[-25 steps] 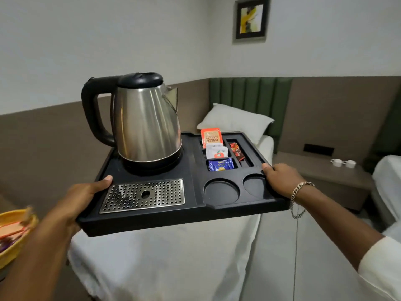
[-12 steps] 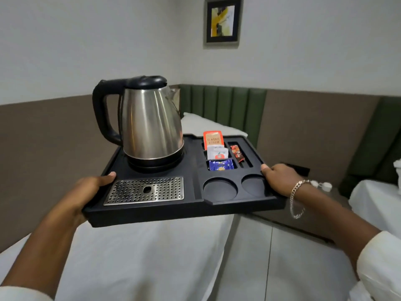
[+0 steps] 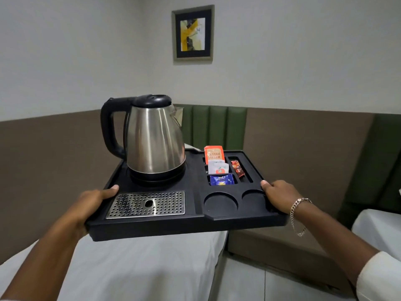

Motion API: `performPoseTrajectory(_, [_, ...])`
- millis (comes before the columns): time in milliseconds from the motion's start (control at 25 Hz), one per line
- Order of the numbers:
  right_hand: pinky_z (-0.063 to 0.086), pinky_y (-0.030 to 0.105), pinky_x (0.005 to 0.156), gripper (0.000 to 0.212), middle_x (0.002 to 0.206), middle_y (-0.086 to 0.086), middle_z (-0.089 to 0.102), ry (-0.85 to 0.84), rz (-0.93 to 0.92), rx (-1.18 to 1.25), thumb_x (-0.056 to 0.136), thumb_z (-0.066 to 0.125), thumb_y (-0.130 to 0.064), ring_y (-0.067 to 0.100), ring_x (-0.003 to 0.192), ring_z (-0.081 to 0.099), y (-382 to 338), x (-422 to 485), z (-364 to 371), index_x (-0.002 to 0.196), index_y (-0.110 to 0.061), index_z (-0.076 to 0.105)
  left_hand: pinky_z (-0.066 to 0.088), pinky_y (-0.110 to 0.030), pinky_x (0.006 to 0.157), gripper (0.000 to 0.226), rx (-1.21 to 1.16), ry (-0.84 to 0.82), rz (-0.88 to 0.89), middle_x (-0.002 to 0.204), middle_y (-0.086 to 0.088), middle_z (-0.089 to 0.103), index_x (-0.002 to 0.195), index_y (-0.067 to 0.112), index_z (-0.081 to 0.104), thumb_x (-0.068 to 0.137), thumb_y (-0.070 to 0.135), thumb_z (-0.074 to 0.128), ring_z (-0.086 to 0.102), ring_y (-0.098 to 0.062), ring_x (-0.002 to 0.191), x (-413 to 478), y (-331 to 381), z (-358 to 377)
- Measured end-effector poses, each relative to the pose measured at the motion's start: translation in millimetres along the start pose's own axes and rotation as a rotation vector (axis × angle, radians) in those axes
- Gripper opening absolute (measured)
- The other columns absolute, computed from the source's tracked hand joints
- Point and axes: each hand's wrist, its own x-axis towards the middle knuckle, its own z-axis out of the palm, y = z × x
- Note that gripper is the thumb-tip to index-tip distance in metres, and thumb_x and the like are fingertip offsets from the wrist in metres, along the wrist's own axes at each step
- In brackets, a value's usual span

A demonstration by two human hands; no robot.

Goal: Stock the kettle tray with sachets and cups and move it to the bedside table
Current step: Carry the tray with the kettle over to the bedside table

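A black kettle tray [image 3: 195, 185] is held level in the air over the bed. My left hand [image 3: 91, 203] grips its left edge, thumb on top. My right hand [image 3: 280, 195] grips its right edge beside the two round cup recesses [image 3: 221, 203], which hold nothing. A steel kettle [image 3: 154, 140] with a black handle stands on its base at the tray's back left. Sachets sit in the slots: an orange one [image 3: 213, 154], a white one [image 3: 218, 168], a blue one [image 3: 221, 180] and a red stick [image 3: 237, 168]. The bedside table [image 3: 269, 242] lies low behind the tray, mostly hidden; no cups show.
A white bed [image 3: 130, 263] lies below the tray on the left. A second white bed [image 3: 382, 229] is at the right edge. A green padded headboard [image 3: 214, 127] and brown wall panels stand behind. A framed picture [image 3: 193, 33] hangs above. Pale floor tiles run between the beds.
The view has swung right and closed in toward the wall. The pillow and the white cups on the bedside table have dropped out of sight behind the tray. Both hands keep their grip.
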Motion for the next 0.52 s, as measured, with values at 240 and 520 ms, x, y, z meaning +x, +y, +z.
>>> performPoseTrajectory(240, [0.036, 0.031, 0.067, 0.046, 0.099, 0.019, 0.064, 0.071, 0.089, 0.025, 0.097, 0.036, -0.041, 0.029, 0.08, 0.054, 39.3, 150.8, 3.6, 0.087, -0.004, 0.061, 0.051, -0.035, 0.06, 0.034, 0.012, -0.047, 0.001, 0.067, -0.013, 0.076, 0.088, 0.002, 0.071, 0.075, 0.034, 0.075, 0.07, -0.031, 0.058, 143.2, 26.8, 116.1])
performPoseTrajectory(520, [0.037, 0.034, 0.075, 0.049, 0.108, 0.027, 0.064, 0.065, 0.089, -0.005, 0.098, 0.034, -0.036, 0.038, 0.1, 0.058, 120.8, 329.6, 28.5, 0.096, 0.003, 0.064, 0.053, -0.035, 0.061, 0.035, 0.052, -0.087, -0.044, 0.076, -0.013, 0.077, 0.09, 0.004, 0.071, 0.074, 0.035, 0.076, 0.072, -0.028, 0.061, 287.5, 2.4, 266.2])
